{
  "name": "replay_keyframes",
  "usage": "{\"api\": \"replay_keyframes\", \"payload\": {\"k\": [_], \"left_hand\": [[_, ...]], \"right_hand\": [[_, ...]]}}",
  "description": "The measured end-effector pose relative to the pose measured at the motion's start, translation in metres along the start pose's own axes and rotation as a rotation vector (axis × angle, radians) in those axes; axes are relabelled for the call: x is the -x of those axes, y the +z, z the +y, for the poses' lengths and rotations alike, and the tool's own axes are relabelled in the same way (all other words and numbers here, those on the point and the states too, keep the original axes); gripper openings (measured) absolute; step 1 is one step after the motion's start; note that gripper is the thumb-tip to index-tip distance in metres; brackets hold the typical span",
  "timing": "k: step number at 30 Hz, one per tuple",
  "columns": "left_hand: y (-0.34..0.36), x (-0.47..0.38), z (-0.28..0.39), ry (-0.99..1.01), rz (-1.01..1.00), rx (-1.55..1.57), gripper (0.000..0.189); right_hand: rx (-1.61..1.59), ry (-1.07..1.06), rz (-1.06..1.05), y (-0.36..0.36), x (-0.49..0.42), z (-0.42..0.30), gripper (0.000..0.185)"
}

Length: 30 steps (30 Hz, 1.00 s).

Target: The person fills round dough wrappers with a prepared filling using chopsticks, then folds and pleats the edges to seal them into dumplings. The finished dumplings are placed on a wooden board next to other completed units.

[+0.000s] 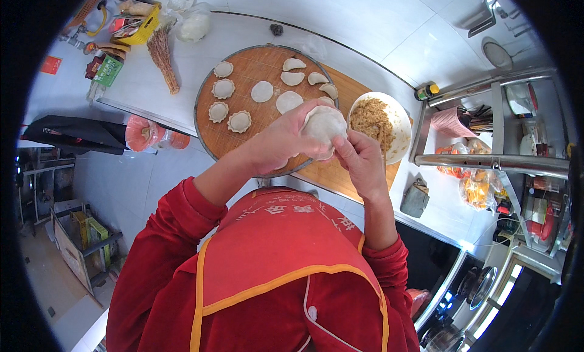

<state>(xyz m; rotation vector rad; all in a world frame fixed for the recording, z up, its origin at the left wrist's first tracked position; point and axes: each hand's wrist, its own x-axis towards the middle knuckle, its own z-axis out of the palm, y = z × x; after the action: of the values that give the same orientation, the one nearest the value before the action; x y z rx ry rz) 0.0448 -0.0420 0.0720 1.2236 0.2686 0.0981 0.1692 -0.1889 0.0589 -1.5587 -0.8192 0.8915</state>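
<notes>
A round, pale dumpling of dough is held up between both hands, above the right part of a round wooden board. My left hand cradles it from the left and below. The thumb and fingers of my right hand pinch its lower right edge. On the board lie several round dumplings with crimped rims, several half-moon dumplings and flat dough wrappers. Right of the hands stands a white bowl of minced filling with chopsticks in it.
A rectangular wooden board lies under the bowl. Farther right are a small dark bottle, a grey block-like object and a metal rack. At the upper left are a straw brush, a yellow basket and plastic bags.
</notes>
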Motion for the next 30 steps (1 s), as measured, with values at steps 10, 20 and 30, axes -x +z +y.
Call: {"api": "replay_keyframes", "payload": {"k": [10,20,30], "left_hand": [[0.0,-0.003,0.009,-0.06,-0.052,-0.026,0.059],[0.001,-0.004,-0.002,-0.055,-0.065,0.079,0.063],[-0.002,-0.001,0.006,-0.094,-0.174,0.163,0.047]], "right_hand": [[0.093,-0.184,0.125,0.007,0.006,0.01,0.032],[-0.122,0.028,0.112,0.008,0.018,-0.003,0.028],[-0.239,-0.061,-0.112,-0.006,0.021,0.006,0.015]]}}
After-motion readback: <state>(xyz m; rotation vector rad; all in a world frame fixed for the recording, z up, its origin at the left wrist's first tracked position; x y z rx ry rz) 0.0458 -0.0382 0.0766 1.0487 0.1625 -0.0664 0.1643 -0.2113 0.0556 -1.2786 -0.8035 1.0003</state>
